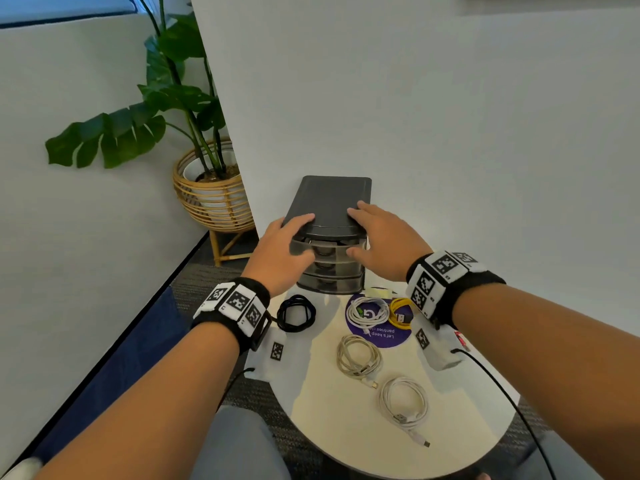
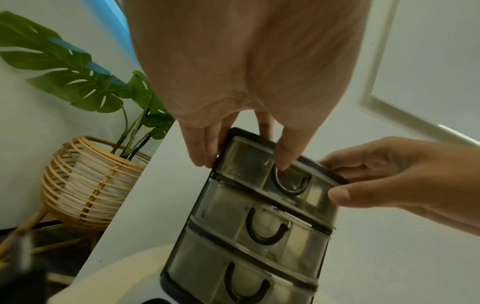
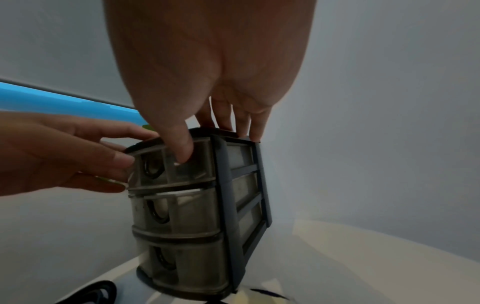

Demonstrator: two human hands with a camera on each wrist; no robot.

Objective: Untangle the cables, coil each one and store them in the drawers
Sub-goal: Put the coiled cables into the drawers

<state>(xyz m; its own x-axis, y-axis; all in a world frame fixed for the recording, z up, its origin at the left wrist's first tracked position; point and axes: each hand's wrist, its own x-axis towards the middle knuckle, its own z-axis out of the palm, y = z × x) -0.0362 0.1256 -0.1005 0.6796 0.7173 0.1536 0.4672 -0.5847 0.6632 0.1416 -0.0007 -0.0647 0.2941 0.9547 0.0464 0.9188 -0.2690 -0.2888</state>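
I have my left hand (image 1: pixel 282 252) and right hand (image 1: pixel 381 242) gripping the drawer unit (image 1: pixel 330 216) top, thumbs on its front, at the counter's (image 1: pixel 322 386) 12 o'clock; wrist views show three drawer handles

Both forearms reach forward, each with a black wristband carrying white coded tags. The left hand (image 1: pixel 284 251) is palm down, its fingers (image 2: pixel 205 148) laid over the top left edge of the drawer unit (image 1: pixel 330 202), thumb on the front of the top drawer (image 2: pixel 259 174). The right hand (image 1: pixel 384 244) mirrors it, fingers (image 3: pixel 244 123) on the top's right edge, thumb pressed to the top drawer's front.
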